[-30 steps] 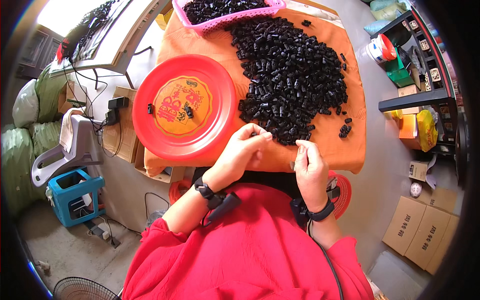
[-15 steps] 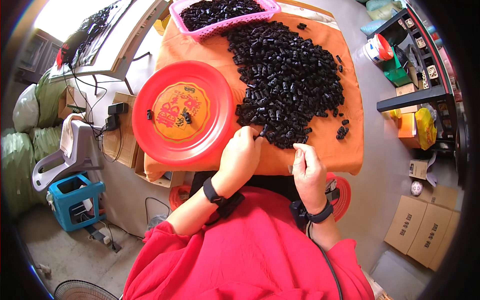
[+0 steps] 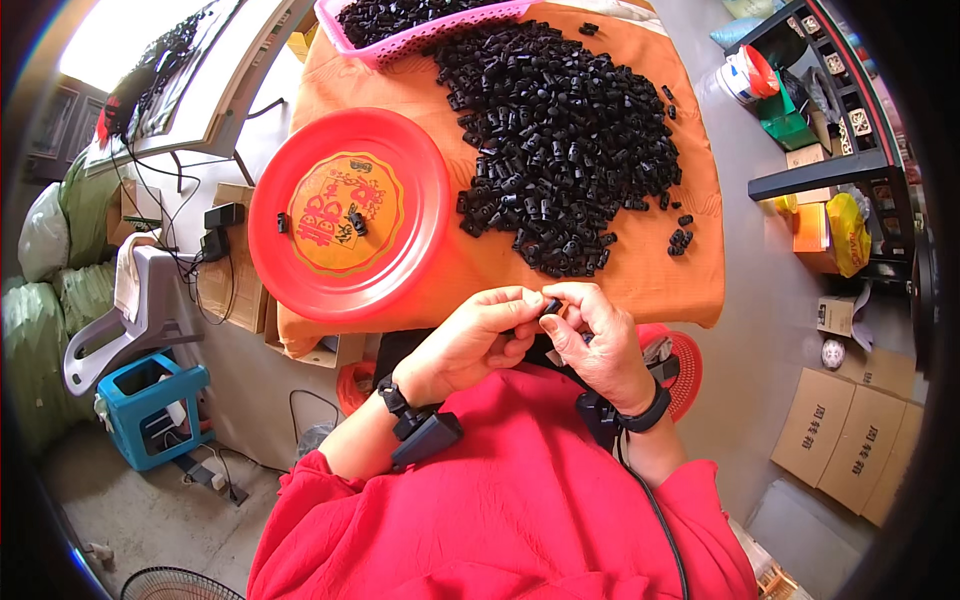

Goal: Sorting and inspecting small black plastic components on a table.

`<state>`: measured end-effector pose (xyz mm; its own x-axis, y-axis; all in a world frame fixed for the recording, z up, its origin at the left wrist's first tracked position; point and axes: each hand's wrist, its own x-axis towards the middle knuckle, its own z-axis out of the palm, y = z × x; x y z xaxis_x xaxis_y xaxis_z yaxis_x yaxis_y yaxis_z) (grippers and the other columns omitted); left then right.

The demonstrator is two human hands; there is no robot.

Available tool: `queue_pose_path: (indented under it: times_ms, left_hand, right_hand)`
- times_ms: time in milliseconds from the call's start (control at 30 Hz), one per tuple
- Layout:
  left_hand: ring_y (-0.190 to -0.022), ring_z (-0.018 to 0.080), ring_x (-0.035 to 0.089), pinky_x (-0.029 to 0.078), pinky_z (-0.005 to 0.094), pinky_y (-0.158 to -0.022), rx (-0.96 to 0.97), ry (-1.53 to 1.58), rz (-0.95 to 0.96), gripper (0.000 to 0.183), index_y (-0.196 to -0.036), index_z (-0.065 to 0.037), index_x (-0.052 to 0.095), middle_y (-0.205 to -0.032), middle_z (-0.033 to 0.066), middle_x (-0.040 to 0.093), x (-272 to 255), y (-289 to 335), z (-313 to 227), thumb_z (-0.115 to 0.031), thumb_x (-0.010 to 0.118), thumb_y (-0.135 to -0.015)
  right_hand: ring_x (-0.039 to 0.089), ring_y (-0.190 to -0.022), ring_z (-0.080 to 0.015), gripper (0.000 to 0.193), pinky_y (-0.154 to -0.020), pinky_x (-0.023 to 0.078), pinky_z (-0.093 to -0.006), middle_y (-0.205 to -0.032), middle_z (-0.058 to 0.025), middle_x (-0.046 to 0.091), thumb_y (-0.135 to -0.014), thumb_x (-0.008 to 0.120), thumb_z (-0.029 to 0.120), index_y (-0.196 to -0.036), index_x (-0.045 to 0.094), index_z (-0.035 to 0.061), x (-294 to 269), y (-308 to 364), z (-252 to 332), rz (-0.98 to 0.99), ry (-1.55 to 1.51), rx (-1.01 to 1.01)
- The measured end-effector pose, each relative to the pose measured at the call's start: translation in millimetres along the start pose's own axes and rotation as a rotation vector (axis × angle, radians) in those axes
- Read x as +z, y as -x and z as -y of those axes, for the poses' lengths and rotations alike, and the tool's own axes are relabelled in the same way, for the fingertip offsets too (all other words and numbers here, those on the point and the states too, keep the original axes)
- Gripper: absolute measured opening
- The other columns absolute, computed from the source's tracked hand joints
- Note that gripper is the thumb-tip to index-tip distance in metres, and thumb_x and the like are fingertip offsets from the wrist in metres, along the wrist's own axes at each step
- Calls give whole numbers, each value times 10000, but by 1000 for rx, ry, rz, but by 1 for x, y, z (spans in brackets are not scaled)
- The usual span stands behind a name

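My left hand [image 3: 480,335] and my right hand [image 3: 602,345] meet just in front of the table's near edge. Between their fingertips is a small black plastic cord lock [image 3: 551,306], pinched from both sides. Something dark [image 3: 587,338] also shows among the right fingers, too small to make out. Beyond the hands, a large heap of similar black cord locks [image 3: 570,140] covers the orange cloth [image 3: 660,270]. To the left lies a round red tray [image 3: 400,270] with two cord locks [image 3: 358,223] apart on its yellow centre.
A pink basket [image 3: 400,48] full of black pieces stands at the table's far side. Several loose pieces [image 3: 680,241] lie right of the heap. A blue stool [image 3: 150,405] is on the floor at left; a dark shelf [image 3: 820,178] and cardboard boxes [image 3: 845,440] are at right.
My left hand has come away from the heap's near edge toward my body. My right hand has moved left to meet it, and a cord lock now shows between them. The view has shifted slightly.
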<state>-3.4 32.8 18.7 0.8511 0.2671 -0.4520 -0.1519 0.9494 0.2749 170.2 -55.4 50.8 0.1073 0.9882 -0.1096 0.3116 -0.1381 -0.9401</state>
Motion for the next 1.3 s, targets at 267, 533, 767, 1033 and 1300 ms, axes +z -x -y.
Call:
queue_pose_path:
  times_ms: [267, 533, 767, 1033, 1300]
  left_hand:
    - [-790, 109, 625, 458, 222, -617, 11, -62, -70, 190, -1061, -61, 606, -942, 8, 643, 6, 0, 3, -242, 577, -1014]
    - [-732, 73, 577, 422, 214, -607, 68, -74, -7, 111, -951, -115, 602, -882, -25, 612, 1, -1, 13, -216, 618, -994]
    - [-721, 57, 540, 385, 207, -593, 88, -37, 22, 139, -924, -125, 585, -860, -33, 594, 2, -1, 15, -240, 617, -996]
    - [-763, 78, 583, 443, 198, -609, 82, -75, 56, 192, -1040, -87, 588, -916, -7, 629, -4, -1, 15, -258, 644, -975]
    - [-770, 83, 587, 433, 201, -601, 110, 9, 99, 180, -1056, -77, 594, -931, 14, 631, -10, -4, 21, -244, 614, -994]
  right_hand:
    - [538, -652, -11, 218, -559, 445, -183, -833, 13, 645, -1025, 553, 137, -1205, 617, 31, -5, 3, 3, 21, -344, 141]
    - [414, -585, 22, 240, -516, 321, -153, -778, 70, 574, -1040, 538, 164, -1212, 644, 35, -2, 3, 2, 21, -306, 101]
    - [464, -596, 10, 224, -523, 376, -168, -766, 52, 610, -1029, 558, 148, -1200, 650, 36, -2, 1, 7, 23, -262, 98]
    - [525, -610, -7, 182, -535, 430, -189, -752, 11, 641, -1008, 596, 133, -1144, 591, 14, 2, 3, -2, 33, -262, 152]
    - [547, -604, -22, 120, -526, 449, -201, -750, -2, 655, -1021, 558, 107, -1077, 613, 16, 5, 1, 9, 7, -294, 125]
